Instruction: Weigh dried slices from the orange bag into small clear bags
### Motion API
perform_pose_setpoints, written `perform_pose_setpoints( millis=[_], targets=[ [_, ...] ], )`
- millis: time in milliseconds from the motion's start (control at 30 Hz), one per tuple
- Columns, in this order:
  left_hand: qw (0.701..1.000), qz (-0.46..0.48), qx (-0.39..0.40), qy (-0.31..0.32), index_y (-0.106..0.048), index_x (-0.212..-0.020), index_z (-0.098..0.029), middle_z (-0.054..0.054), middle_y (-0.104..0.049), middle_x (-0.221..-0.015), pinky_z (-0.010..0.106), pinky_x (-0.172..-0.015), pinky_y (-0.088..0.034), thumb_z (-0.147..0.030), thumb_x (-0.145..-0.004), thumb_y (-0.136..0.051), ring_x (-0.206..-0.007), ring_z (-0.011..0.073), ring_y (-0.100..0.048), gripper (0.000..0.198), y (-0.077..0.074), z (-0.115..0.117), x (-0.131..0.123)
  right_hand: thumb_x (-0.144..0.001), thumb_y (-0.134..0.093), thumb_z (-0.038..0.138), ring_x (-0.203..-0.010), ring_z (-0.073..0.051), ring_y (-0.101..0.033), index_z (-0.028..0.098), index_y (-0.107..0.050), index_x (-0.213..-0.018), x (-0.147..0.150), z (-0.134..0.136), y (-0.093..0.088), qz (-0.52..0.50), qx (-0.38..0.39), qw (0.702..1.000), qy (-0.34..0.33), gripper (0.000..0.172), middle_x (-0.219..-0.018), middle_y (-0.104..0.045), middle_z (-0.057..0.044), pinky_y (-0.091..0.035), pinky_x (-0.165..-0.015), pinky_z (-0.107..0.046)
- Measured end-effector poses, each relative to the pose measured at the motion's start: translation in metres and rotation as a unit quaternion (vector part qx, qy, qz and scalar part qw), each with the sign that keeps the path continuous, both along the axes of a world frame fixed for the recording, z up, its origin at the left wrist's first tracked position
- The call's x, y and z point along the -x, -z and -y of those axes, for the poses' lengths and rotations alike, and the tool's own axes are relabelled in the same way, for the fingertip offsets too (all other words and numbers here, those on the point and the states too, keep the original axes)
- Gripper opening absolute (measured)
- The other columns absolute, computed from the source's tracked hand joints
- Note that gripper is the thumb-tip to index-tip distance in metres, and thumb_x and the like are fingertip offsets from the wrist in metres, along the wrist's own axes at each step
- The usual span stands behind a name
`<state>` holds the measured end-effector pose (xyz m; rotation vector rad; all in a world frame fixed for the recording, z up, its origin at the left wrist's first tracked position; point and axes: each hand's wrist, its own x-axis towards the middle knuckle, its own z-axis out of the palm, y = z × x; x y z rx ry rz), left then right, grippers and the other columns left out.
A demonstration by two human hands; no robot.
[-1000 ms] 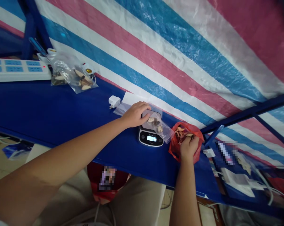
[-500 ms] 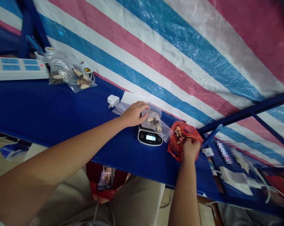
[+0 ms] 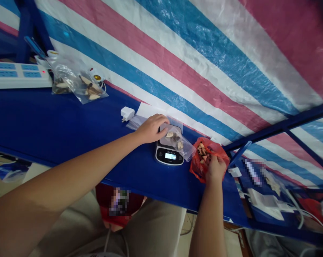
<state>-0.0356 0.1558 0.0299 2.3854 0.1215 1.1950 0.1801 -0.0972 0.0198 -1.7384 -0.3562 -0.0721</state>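
My left hand is at the upper left of a small kitchen scale, its curled fingers and thumb at the mouth of a clear plastic bag. That bag lies across the weighing plate with several pale and dark dried slices inside. The lit display shows digits too blurred to read fully. Right of the scale, my right hand reaches into an open red plastic bag of reddish-brown dried pieces. Its fingertips are hidden among the pieces and the bag's folds.
A white charger plug and a white sheet lie left of the scale. Farther left are filled clear bags and a power strip. A striped tarp hangs behind the blue table; a blue metal frame stands at the right.
The view has shifted slightly, and the scale's displayed digits look different. My left hand stays at the clear bag, and my right hand stays in the red bag with little visible movement.
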Motion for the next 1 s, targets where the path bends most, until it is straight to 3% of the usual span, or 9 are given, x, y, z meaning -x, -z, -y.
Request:
perform_pose_setpoints(
  millis=[267, 467, 633, 733, 833, 900, 1000],
  targets=[
    [1.0, -0.011, -0.005, 0.0, -0.058, -0.105, -0.021, 0.009, -0.068, -0.104, 0.041, -0.089, -0.05, -0.029, -0.095, -0.051, -0.101, 0.0231, -0.061, 0.014, -0.003, 0.003, 0.001, -0.06, -0.086, 0.048, -0.057, -0.016, -0.059, 0.016, -0.072, -0.079, 0.007, -0.002, -0.004, 0.005, 0.037, 0.997, -0.069, 0.039, -0.065, -0.067, -0.002, -0.049, -0.055, -0.027],
    [1.0, -0.011, -0.009, 0.001, -0.059, -0.104, -0.02, 0.009, -0.069, -0.102, 0.041, -0.089, -0.05, -0.028, -0.094, -0.053, -0.1, 0.0229, -0.061, 0.014, -0.001, 0.003, 0.0, -0.06, -0.09, 0.045, -0.057, -0.011, -0.052, 0.019, -0.062, -0.066, 0.014, 0.001, -0.01, -0.01, 0.056, 0.986, -0.156, 0.039, -0.061, -0.059, 0.003, -0.044, -0.059, -0.023],
    [1.0, -0.022, -0.008, 0.01, -0.06, -0.104, -0.021, 0.008, -0.069, -0.105, 0.041, -0.091, -0.05, -0.027, -0.093, -0.055, -0.103, 0.0233, -0.062, 0.014, 0.0, 0.004, -0.002, -0.064, -0.09, 0.048, -0.059, -0.01, -0.052, 0.019, -0.064, -0.072, 0.011, 0.013, -0.012, -0.042, 0.069, 0.976, -0.203, 0.04, -0.065, -0.059, 0.004, -0.042, -0.059, -0.023],
    [0.999, -0.031, -0.009, 0.015, -0.061, -0.105, -0.021, 0.008, -0.069, -0.105, 0.041, -0.091, -0.05, -0.029, -0.094, -0.054, -0.103, 0.0232, -0.061, 0.015, 0.0, 0.005, -0.002, -0.066, -0.09, 0.047, -0.051, -0.007, -0.042, 0.019, -0.061, -0.071, 0.01, 0.022, -0.015, -0.06, 0.076, 0.971, -0.22, 0.041, -0.058, -0.05, 0.007, -0.033, -0.05, -0.021],
    [0.999, -0.051, -0.013, 0.013, -0.061, -0.104, -0.021, 0.009, -0.07, -0.104, 0.041, -0.09, -0.049, -0.03, -0.096, -0.051, -0.1, 0.0227, -0.061, 0.016, 0.001, 0.006, -0.002, -0.068, -0.09, 0.047, -0.043, -0.006, -0.03, 0.02, -0.057, -0.067, 0.016, 0.026, -0.019, -0.113, 0.104, 0.946, -0.285, 0.042, -0.05, -0.041, 0.009, -0.021, -0.043, -0.02],
    [0.998, -0.065, -0.013, 0.011, -0.062, -0.104, -0.02, 0.009, -0.069, -0.104, 0.041, -0.089, -0.048, -0.03, -0.096, -0.051, -0.099, 0.0223, -0.061, 0.017, 0.001, 0.007, -0.003, -0.069, -0.09, 0.045, -0.043, -0.006, -0.033, 0.019, -0.06, -0.068, 0.022, 0.022, -0.022, -0.122, 0.116, 0.932, -0.32, 0.04, -0.052, -0.048, 0.007, -0.022, -0.043, -0.02],
    [0.997, -0.08, -0.011, 0.008, -0.062, -0.104, -0.02, 0.008, -0.069, -0.104, 0.04, -0.088, -0.047, -0.03, -0.097, -0.05, -0.096, 0.0216, -0.061, 0.017, 0.001, 0.008, -0.003, -0.069, -0.09, 0.045, -0.052, -0.009, -0.048, 0.018, -0.069, -0.074, 0.028, 0.012, -0.023, -0.083, 0.114, 0.936, -0.323, 0.035, -0.065, -0.066, 0.0, -0.033, -0.049, -0.021]
  ],
)
